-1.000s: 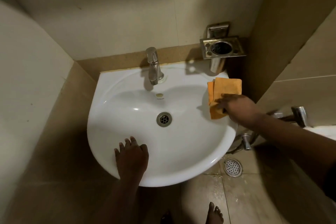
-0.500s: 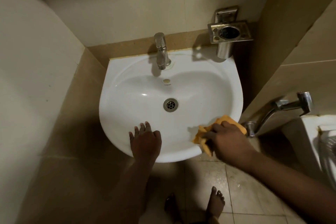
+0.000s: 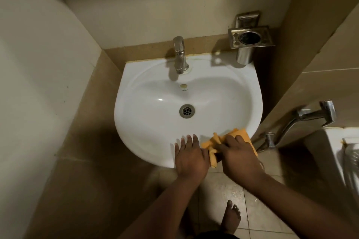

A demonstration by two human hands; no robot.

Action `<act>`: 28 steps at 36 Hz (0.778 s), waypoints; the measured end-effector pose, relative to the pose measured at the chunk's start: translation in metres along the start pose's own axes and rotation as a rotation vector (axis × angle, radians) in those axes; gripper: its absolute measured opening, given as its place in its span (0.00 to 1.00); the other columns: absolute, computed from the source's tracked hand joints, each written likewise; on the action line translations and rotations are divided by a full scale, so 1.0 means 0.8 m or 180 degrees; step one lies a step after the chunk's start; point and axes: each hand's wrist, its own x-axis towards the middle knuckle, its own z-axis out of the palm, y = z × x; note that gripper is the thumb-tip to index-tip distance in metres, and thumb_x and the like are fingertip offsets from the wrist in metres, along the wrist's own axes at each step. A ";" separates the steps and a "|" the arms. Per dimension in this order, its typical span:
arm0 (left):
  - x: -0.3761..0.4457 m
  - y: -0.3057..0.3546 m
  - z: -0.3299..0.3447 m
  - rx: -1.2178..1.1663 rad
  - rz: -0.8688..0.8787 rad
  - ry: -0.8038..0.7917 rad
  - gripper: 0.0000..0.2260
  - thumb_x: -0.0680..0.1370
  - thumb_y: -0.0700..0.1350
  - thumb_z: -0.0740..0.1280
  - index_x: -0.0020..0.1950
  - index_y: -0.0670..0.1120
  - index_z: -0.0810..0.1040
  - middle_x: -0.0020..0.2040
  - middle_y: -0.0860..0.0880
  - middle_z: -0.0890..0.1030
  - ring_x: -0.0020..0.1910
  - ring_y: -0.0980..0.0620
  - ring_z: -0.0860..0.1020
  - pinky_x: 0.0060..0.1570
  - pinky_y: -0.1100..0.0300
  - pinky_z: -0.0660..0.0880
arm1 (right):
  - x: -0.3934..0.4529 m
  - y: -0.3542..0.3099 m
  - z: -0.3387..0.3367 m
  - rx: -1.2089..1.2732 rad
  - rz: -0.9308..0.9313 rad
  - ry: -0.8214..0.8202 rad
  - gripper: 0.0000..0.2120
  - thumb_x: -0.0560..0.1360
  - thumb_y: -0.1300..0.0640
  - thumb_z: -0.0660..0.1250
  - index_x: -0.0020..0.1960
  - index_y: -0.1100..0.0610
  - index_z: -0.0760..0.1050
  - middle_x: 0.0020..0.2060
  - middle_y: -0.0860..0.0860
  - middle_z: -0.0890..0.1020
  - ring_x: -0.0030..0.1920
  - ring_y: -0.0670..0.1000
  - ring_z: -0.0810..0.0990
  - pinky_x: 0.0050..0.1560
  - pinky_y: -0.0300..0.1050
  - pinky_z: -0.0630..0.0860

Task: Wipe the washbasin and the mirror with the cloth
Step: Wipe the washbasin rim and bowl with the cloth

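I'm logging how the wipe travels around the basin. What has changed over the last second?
The right hand has swept the orange cloth from the washbasin's far right rim, near the metal holder, round to the near front rim, right beside the left hand. Its grip on the cloth is unchanged. The left hand remains flat on the front rim; tap and drain are untouched.

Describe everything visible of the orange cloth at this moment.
The cloth is orange, soft-looking fabric, crumpled into folds. It lies on the near right rim of the white basin, one fold hanging over the front edge. The right hand presses down on it, covering its middle, so its full size is hidden. The left hand rests flat on the rim beside it, at the cloth's left edge; whether they touch is unclear.
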 end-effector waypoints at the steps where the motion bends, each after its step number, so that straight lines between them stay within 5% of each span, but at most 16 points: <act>1: -0.001 -0.003 -0.001 0.0060 0.0009 -0.0027 0.43 0.65 0.57 0.29 0.76 0.44 0.57 0.76 0.43 0.59 0.76 0.44 0.54 0.74 0.48 0.45 | 0.001 0.006 0.000 0.0014 -0.0039 0.0061 0.15 0.51 0.65 0.77 0.37 0.55 0.82 0.31 0.54 0.76 0.31 0.55 0.74 0.28 0.45 0.71; 11: -0.009 -0.084 -0.026 0.0504 -0.0168 -0.0057 0.40 0.68 0.55 0.29 0.76 0.45 0.56 0.76 0.45 0.59 0.76 0.45 0.54 0.74 0.48 0.46 | 0.004 -0.020 0.012 -0.0283 0.0144 0.0380 0.15 0.47 0.69 0.75 0.30 0.57 0.78 0.28 0.55 0.73 0.29 0.56 0.72 0.36 0.46 0.66; 14: -0.012 -0.111 -0.038 0.0571 -0.0284 0.0012 0.26 0.80 0.53 0.41 0.77 0.45 0.53 0.77 0.46 0.55 0.77 0.46 0.49 0.74 0.49 0.42 | 0.003 -0.053 0.022 -0.0262 -0.0079 0.0277 0.10 0.50 0.66 0.72 0.29 0.54 0.78 0.27 0.52 0.75 0.30 0.55 0.74 0.38 0.46 0.60; 16: -0.013 -0.126 -0.047 0.0599 -0.0372 0.0071 0.24 0.81 0.50 0.48 0.77 0.46 0.53 0.77 0.47 0.54 0.77 0.47 0.48 0.74 0.50 0.43 | 0.004 -0.080 0.038 -0.0108 -0.0161 0.0081 0.07 0.58 0.62 0.62 0.29 0.52 0.77 0.28 0.51 0.77 0.33 0.53 0.75 0.39 0.45 0.59; 18: -0.014 -0.140 -0.051 0.0589 -0.0473 0.0168 0.23 0.81 0.49 0.49 0.76 0.44 0.56 0.77 0.46 0.57 0.77 0.46 0.51 0.74 0.49 0.48 | 0.008 -0.114 0.052 0.0050 -0.0182 -0.0163 0.06 0.57 0.60 0.63 0.31 0.51 0.77 0.31 0.51 0.77 0.33 0.53 0.76 0.40 0.44 0.64; 22: -0.007 -0.170 -0.051 0.0306 -0.0344 0.0546 0.20 0.73 0.45 0.58 0.59 0.36 0.79 0.58 0.38 0.80 0.60 0.37 0.76 0.53 0.41 0.76 | 0.040 -0.176 0.058 0.0179 -0.0247 -0.0495 0.12 0.45 0.56 0.76 0.25 0.51 0.75 0.26 0.48 0.76 0.30 0.49 0.76 0.33 0.35 0.68; 28: 0.001 -0.201 -0.056 0.0539 -0.0138 0.0627 0.22 0.70 0.45 0.53 0.49 0.37 0.83 0.48 0.40 0.84 0.48 0.39 0.83 0.37 0.45 0.79 | 0.068 -0.206 0.071 0.0240 -0.0197 -0.0533 0.15 0.45 0.51 0.80 0.26 0.49 0.76 0.29 0.48 0.77 0.29 0.47 0.75 0.28 0.34 0.70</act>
